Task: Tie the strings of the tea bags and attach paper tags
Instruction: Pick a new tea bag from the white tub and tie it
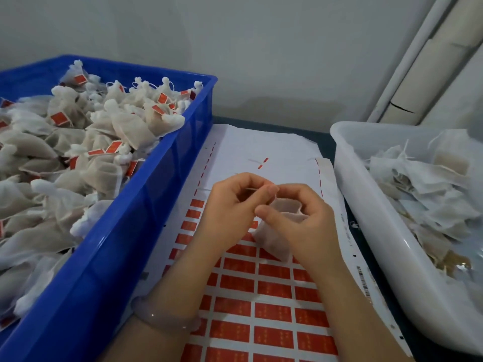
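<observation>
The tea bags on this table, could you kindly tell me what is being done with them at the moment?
A person is working on one tea bag above a sheet of red paper tags. The right hand holds the tea bag while the left hand pinches its string. No tag shows on it. The blue crate on the left holds tagged bags; the white tub on the right holds loose bags with no tags showing.
</observation>
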A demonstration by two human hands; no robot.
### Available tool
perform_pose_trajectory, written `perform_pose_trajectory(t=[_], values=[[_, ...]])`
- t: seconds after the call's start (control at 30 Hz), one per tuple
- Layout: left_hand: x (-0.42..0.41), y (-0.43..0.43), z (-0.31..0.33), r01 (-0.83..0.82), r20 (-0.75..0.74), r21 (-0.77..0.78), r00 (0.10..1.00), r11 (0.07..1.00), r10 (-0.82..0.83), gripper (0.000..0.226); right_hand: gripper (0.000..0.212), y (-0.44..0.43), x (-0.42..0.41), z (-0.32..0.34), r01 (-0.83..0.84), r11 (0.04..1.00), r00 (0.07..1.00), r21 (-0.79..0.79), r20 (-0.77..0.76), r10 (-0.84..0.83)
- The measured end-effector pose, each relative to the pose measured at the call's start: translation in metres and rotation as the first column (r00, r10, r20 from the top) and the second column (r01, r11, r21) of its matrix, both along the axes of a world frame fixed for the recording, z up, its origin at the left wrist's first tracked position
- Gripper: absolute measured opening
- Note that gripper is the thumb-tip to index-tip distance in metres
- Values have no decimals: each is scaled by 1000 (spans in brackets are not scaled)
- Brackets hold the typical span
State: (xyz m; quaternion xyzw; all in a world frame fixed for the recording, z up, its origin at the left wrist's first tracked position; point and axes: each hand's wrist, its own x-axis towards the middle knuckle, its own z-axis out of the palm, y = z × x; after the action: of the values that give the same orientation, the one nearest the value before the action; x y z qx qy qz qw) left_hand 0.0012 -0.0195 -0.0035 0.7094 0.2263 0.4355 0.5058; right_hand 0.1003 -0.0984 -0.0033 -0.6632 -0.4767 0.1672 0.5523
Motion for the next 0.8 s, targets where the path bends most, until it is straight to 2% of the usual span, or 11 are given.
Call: perform_pose_trajectory(t=[0.1,0.33,0.53,0.6,0.67,0.7,0.77,0.8], values=[[-2,3,1,-27,12,-3,1000,1000,27,11,13,-1,1,0,42,993,999,112,7,-43],[-2,2,2,-138,-36,54,989,989,140,14,20,2,5,-7,67,989,983,133,162,-88],[-8,9,7,-347,-31,-50,938,937,346,17,23,1,15,-8,95,986,929,138,343,-137],[-9,8,12,-347,-9,-68,938,935,347,17,15,2,14,-9,96,986,913,139,382,-143],[-15,6,17,-184,44,-85,981,979,188,17,2,3,14,-10,113,983,879,142,448,-165],[-18,4,19,-26,73,-73,997,997,31,17,2,3,14,-11,122,980,858,160,479,-185],[-22,-2,23,295,130,-25,948,955,-290,16,8,1,14,-11,127,971,857,204,470,-211],[-24,-2,22,361,187,-18,917,932,-351,17,15,0,12,-10,135,967,880,214,422,-217]])
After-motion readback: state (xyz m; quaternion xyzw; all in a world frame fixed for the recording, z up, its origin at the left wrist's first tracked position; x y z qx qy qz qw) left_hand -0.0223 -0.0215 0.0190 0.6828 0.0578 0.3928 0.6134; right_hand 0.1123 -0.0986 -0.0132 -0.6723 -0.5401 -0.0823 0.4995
